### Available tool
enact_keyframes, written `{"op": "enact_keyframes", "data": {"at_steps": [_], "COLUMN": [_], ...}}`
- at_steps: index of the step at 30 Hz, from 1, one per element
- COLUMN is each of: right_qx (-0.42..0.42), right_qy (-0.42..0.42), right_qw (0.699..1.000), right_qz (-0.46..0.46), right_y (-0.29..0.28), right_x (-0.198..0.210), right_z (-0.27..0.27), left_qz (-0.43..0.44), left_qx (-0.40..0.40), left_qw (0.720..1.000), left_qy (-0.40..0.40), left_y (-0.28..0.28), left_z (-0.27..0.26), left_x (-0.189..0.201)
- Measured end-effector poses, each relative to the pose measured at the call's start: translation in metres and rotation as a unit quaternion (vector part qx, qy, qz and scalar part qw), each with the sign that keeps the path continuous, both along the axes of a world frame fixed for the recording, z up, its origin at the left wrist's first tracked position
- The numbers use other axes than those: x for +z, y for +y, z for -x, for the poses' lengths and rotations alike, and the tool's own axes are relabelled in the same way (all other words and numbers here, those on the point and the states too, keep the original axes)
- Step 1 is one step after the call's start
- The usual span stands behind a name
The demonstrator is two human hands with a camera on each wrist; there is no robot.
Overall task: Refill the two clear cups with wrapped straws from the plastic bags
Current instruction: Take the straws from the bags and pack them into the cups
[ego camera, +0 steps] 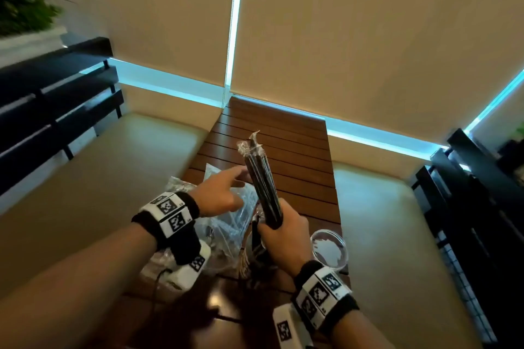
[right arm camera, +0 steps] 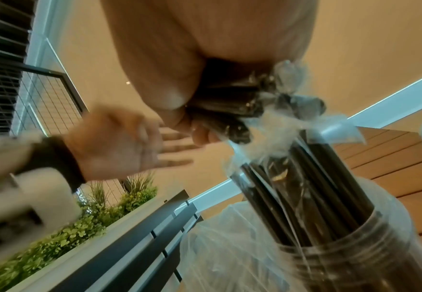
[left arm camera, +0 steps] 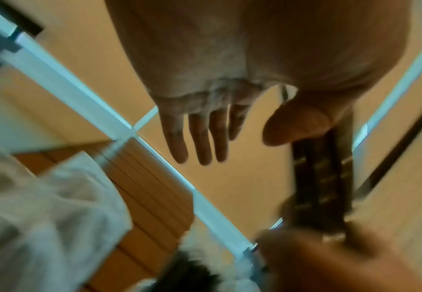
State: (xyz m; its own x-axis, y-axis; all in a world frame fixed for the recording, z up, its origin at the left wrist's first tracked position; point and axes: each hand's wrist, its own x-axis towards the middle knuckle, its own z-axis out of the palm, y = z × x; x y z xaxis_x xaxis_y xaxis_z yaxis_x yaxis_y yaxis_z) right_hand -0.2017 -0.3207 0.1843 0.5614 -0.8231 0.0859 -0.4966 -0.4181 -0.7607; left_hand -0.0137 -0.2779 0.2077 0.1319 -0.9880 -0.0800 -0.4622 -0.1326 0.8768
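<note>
My right hand [ego camera: 279, 228] grips the lower end of a bundle of black wrapped straws [ego camera: 262, 178], held upright above the wooden table [ego camera: 297, 150]. In the right wrist view the bundle [right arm camera: 232, 98] sits in my curled fingers. Below it a clear cup [right arm camera: 349, 254] holds several black wrapped straws [right arm camera: 312, 187]. A second clear cup [ego camera: 330, 251] stands to the right, with no straws standing in it. My left hand [ego camera: 224, 192] hovers with straight fingers over the crumpled plastic bags [ego camera: 226, 224], just left of the bundle, holding nothing; its fingers [left arm camera: 199, 138] are spread.
Cream bench seats [ego camera: 99, 178] flank the narrow table on both sides. Dark slatted backrests [ego camera: 42, 110] stand at far left and right. A planter with greenery [ego camera: 25, 2] sits at upper left. Beige blinds [ego camera: 368, 22] close off the back.
</note>
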Motion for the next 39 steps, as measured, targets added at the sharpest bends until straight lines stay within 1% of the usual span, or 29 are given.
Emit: {"op": "enact_keyframes", "data": {"at_steps": [1,2,3,4,6,7,8,10,11,12,14,16,18,19,21,22,23,24,26,27,28,30,32,34,36,37,39], "right_qx": [-0.001,0.001,0.004,0.006,0.015,0.018,0.020,0.008,-0.001,-0.012,-0.019,-0.019,-0.022,-0.025,-0.026,-0.025,-0.027,-0.031,-0.034,-0.031,-0.027,-0.024,-0.028,-0.008,0.025,0.029,0.012], "right_qy": [-0.010,-0.021,-0.033,-0.038,-0.049,-0.059,-0.066,-0.088,-0.102,-0.113,-0.120,-0.122,-0.147,-0.152,-0.138,-0.111,-0.075,-0.036,0.030,0.059,0.085,0.103,0.077,0.049,0.019,0.004,-0.026], "right_qw": [1.000,1.000,0.999,0.999,0.999,0.998,0.998,0.996,0.994,0.993,0.991,0.990,0.984,0.984,0.988,0.993,0.997,0.995,0.974,0.966,0.963,0.974,0.988,0.997,0.999,0.998,0.996], "right_qz": [0.000,-0.002,-0.001,0.003,0.012,0.013,0.008,-0.012,-0.026,-0.036,-0.051,-0.074,-0.094,-0.090,-0.066,-0.038,0.016,0.090,0.223,0.251,0.254,0.202,0.128,0.054,-0.036,-0.064,-0.083], "right_y": [0.000,0.002,0.003,0.006,0.010,0.011,0.012,0.011,0.010,0.009,0.007,0.005,0.004,0.003,0.001,-0.001,-0.003,-0.006,-0.011,-0.013,-0.016,-0.024,-0.029,-0.029,-0.025,-0.024,-0.025], "right_x": [-0.003,-0.006,-0.009,-0.010,-0.012,-0.013,-0.012,-0.010,-0.009,-0.008,-0.006,-0.007,-0.009,-0.010,-0.014,-0.016,-0.020,-0.022,-0.023,-0.024,-0.025,-0.033,-0.045,-0.057,-0.063,-0.066,-0.071], "right_z": [-0.006,-0.011,-0.016,-0.020,-0.026,-0.027,-0.030,-0.033,-0.034,-0.034,-0.031,-0.028,-0.026,-0.026,-0.025,-0.024,-0.022,-0.019,-0.012,-0.009,-0.005,0.004,0.015,0.023,0.026,0.025,0.021], "left_qz": [0.044,0.093,0.141,0.185,0.244,0.258,0.261,0.226,0.198,0.174,0.143,0.110,0.094,0.098,0.123,0.139,0.153,0.165,0.182,0.187,0.189,0.194,0.204,0.209,0.210,0.213,0.216], "left_qx": [-0.006,0.004,0.036,0.082,0.174,0.197,0.205,0.174,0.150,0.126,0.087,0.078,0.106,0.119,0.126,0.123,0.115,0.107,0.099,0.098,0.096,0.095,0.114,0.133,0.133,0.125,0.109], "left_qw": [0.994,0.980,0.965,0.955,0.942,0.939,0.942,0.952,0.952,0.949,0.938,0.933,0.929,0.926,0.921,0.918,0.915,0.913,0.912,0.913,0.914,0.914,0.912,0.914,0.917,0.918,0.921], "left_qy": [0.104,0.178,0.218,0.219,0.153,0.109,0.049,-0.111,-0.179,-0.231,-0.303,-0.335,-0.342,-0.344,-0.348,-0.350,-0.354,-0.357,-0.354,-0.350,-0.347,-0.344,-0.336,-0.320,-0.311,-0.309,-0.305], "left_y": [0.003,0.005,0.006,0.005,0.003,0.001,0.000,0.000,0.001,0.001,-0.002,-0.006,-0.009,-0.011,-0.014,-0.016,-0.017,-0.018,-0.020,-0.020,-0.020,-0.021,-0.020,-0.019,-0.018,-0.018,-0.019], "left_z": [0.007,0.011,0.014,0.015,0.015,0.016,0.016,0.019,0.022,0.026,0.031,0.033,0.037,0.041,0.052,0.057,0.061,0.063,0.067,0.068,0.069,0.068,0.064,0.060,0.061,0.063,0.064], "left_x": [0.013,0.026,0.036,0.046,0.061,0.067,0.069,0.070,0.067,0.066,0.068,0.071,0.074,0.073,0.071,0.069,0.067,0.064,0.057,0.053,0.048,0.040,0.031,0.021,0.011,0.005,-0.009]}}
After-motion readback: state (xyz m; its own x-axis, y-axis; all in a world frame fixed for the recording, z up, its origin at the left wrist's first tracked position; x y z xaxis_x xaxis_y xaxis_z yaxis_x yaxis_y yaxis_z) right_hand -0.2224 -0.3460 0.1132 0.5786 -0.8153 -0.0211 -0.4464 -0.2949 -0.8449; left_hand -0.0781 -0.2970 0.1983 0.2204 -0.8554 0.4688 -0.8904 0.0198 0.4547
